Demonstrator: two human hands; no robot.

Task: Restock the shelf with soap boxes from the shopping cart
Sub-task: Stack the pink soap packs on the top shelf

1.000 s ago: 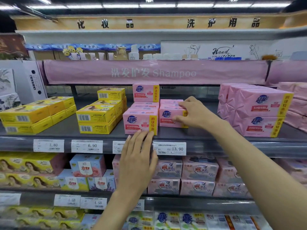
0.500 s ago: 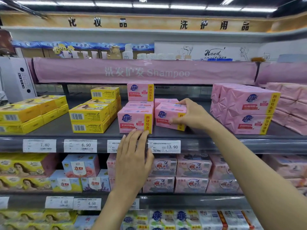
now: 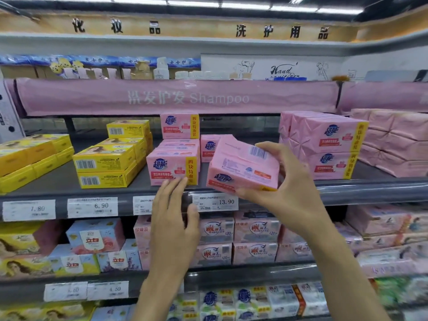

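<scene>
My right hand (image 3: 284,181) grips a pink soap box (image 3: 240,169), tilted with its barcode face up, in the air just in front of the grey shelf (image 3: 58,188). My left hand (image 3: 173,216) is raised with straight fingers, its fingertips touching the lower front of a pink soap box (image 3: 172,166) at the shelf's front edge. Behind that box stand more pink soap boxes (image 3: 179,126), stacked. The shopping cart is out of view.
Yellow soap boxes (image 3: 104,163) fill the shelf's left part. Big pink soap packs (image 3: 328,144) stand at the right. Price tags (image 3: 217,202) line the shelf's front rail. Lower shelves hold several other soap packs (image 3: 254,228). A pink Shampoo banner (image 3: 185,98) hangs above.
My right hand has lifted the pink soap box off the shelf, pulled it forward and tilted it. My left hand stays at the front box, a little higher against it.
</scene>
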